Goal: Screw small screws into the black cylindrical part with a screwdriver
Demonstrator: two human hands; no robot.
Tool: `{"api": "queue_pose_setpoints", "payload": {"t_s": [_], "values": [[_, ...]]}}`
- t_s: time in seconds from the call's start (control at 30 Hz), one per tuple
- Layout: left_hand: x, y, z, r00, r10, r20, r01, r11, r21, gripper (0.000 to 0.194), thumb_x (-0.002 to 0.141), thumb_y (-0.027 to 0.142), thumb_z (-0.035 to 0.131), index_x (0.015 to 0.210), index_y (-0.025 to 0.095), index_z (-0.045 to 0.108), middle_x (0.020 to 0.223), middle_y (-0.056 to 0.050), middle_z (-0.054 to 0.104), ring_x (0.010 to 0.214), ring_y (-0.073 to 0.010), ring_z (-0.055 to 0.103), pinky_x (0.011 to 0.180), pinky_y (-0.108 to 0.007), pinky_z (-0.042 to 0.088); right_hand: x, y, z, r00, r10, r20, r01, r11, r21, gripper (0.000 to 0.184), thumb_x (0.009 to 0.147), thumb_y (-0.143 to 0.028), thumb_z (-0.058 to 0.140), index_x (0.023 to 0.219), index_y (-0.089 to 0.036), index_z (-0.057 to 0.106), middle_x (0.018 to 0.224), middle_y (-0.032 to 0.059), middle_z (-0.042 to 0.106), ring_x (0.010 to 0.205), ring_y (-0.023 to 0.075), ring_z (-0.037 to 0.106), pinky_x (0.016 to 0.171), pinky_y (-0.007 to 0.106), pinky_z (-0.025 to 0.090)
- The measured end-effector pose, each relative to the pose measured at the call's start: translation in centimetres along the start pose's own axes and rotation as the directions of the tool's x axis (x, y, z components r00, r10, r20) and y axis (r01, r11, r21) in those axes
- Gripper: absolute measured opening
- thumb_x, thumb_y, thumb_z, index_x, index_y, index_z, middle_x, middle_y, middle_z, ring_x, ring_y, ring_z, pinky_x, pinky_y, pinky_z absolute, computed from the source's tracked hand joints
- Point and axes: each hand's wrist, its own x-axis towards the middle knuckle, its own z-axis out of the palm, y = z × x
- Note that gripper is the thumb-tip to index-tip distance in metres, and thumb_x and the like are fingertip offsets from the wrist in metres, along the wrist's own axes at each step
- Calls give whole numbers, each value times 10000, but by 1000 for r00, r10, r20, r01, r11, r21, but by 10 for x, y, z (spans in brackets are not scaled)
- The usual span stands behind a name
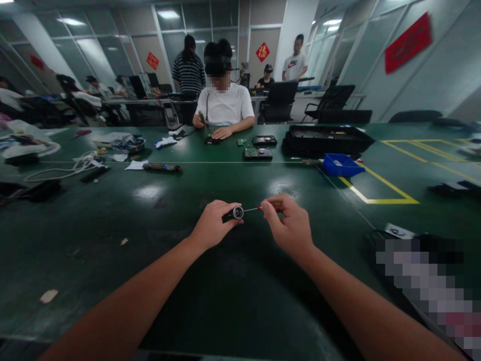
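Note:
My left hand (213, 224) is closed round a small black cylindrical part with a round silver end (237, 212), held just above the green table (150, 235). My right hand (288, 223) pinches a thin screwdriver (259, 207) with a red handle. Its metal tip points left and touches the silver end of the part. Both hands meet near the table's middle, close in front of me.
Across the table a person in a white shirt (225, 105) works with a tool. Circuit boards and drives (258, 153), a blue bin (341, 165), a black case (325, 139) and a yellow-taped square (383, 185) lie right. Cables and clutter (75, 165) lie left.

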Motion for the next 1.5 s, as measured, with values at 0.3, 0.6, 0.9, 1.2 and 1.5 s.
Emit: {"api": "queue_pose_setpoints", "payload": {"t_s": [0.3, 0.6, 0.9, 1.2, 1.5], "values": [[1, 3, 0, 1000, -21, -9, 21, 1000, -1, 383, 833, 341, 752, 1200, 257, 685, 1088, -28, 735, 1024, -230, 627, 922, -411, 478, -4, 3, 2, 999, 8, 42, -15, 983, 183, 198, 980, -317, 480, 928, -240, 655, 805, 19, 668, 724, 179, 630, 676, 321, 463], [1, 3, 0, 1000, -5, 8, 5, 1000, 1, 383, 829, 349, 757, 1192, 245, 688, 1091, -29, 739, 1026, -227, 627, 928, -409, 474, -2, 3, 6, 991, 119, 61, -128, 975, 181, 229, 997, -393, 459, 920, -236, 608, 661, -19, 593, 613, 156, 580, 618, 304, 428], [2, 4, -3, 999, -37, 18, 38, 999, -3, 389, 842, 336, 743, 1212, 236, 679, 1111, -39, 734, 1052, -244, 617, 931, -427, 475, 0, 8, 11, 967, 246, 60, -244, 841, 483, 189, 932, -380, 563, 981, -210, 630, 841, 35, 684, 778, 186, 658, 761, 349, 518], [4, 5, -6, 998, 45, -35, -45, 999, 3, 394, 845, 345, 740, 1221, 254, 667, 1132, -39, 727, 1069, -237, 618, 959, -433, 459, 10, 25, 19, 844, 485, 230, -460, 431, 776, 235, 868, -440, 621, 841, -207, 627, 731, 8, 609, 641, 163, 601, 665, 344, 556], [2, 2, -3, 1000, -16, 11, 16, 1000, -16, 402, 844, 332, 740, 1231, 247, 667, 1118, -40, 728, 1048, -236, 617, 942, -421, 472, 4, 20, 17, 956, 292, 44, -263, 777, 571, 223, 936, -424, 574, 959, -206, 621, 829, 22, 668, 751, 171, 658, 758, 361, 539]]}}
